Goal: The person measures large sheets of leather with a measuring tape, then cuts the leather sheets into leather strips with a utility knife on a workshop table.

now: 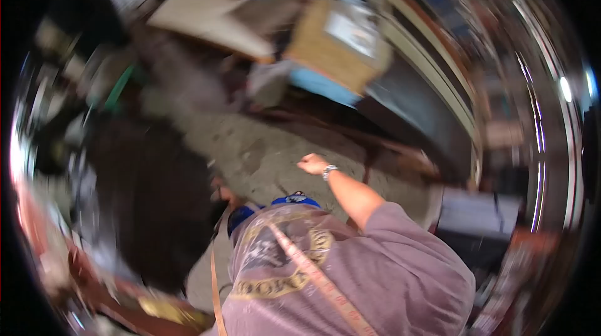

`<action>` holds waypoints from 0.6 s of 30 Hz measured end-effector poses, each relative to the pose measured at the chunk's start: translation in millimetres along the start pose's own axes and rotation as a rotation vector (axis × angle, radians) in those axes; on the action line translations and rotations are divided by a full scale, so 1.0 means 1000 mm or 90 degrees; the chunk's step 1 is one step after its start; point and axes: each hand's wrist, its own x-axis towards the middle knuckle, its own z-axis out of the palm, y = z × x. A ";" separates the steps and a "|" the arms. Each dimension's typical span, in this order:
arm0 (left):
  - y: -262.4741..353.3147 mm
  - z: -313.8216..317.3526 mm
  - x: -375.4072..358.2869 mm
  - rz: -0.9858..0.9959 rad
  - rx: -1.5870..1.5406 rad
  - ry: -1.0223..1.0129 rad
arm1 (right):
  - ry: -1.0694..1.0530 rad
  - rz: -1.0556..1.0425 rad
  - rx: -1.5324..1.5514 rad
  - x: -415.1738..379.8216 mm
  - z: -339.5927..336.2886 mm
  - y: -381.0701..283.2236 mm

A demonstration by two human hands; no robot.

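Observation:
My right hand, with a metal watch on the wrist, hangs in front of my body over the grey floor. Its fingers are curled in, and nothing shows in them. My left hand is smeared by motion at the edge of a large dark, cloth-like mass. That mass hides my left arm; I cannot tell whether the hand grips it. A measuring tape hangs down over my brownish shirt.
Ahead stands a table or bench carrying a cardboard box with a white label. A pale flat panel lies to its left. Bare concrete floor runs before me. A box with a pale top stands at the right.

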 end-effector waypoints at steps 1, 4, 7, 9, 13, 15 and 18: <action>0.043 0.029 -0.004 0.018 -0.015 -0.005 | 0.094 -0.039 0.061 0.010 0.018 0.046; 0.161 0.119 -0.063 0.067 -0.100 -0.156 | 0.171 -0.005 0.248 -0.026 0.032 0.111; 0.261 0.184 -0.150 0.128 -0.160 -0.381 | 0.201 0.002 0.427 -0.064 0.049 0.172; 0.328 0.218 -0.199 0.187 -0.182 -0.502 | 0.219 -0.017 0.455 -0.098 0.060 0.225; 0.459 0.255 -0.252 0.348 -0.214 -0.616 | 0.291 0.117 0.531 -0.146 0.137 0.371; 0.527 0.264 -0.264 0.414 -0.250 -0.618 | 0.358 0.280 0.494 -0.184 0.193 0.447; 0.649 0.255 -0.257 0.542 -0.345 -0.533 | 0.359 0.508 0.520 -0.253 0.252 0.531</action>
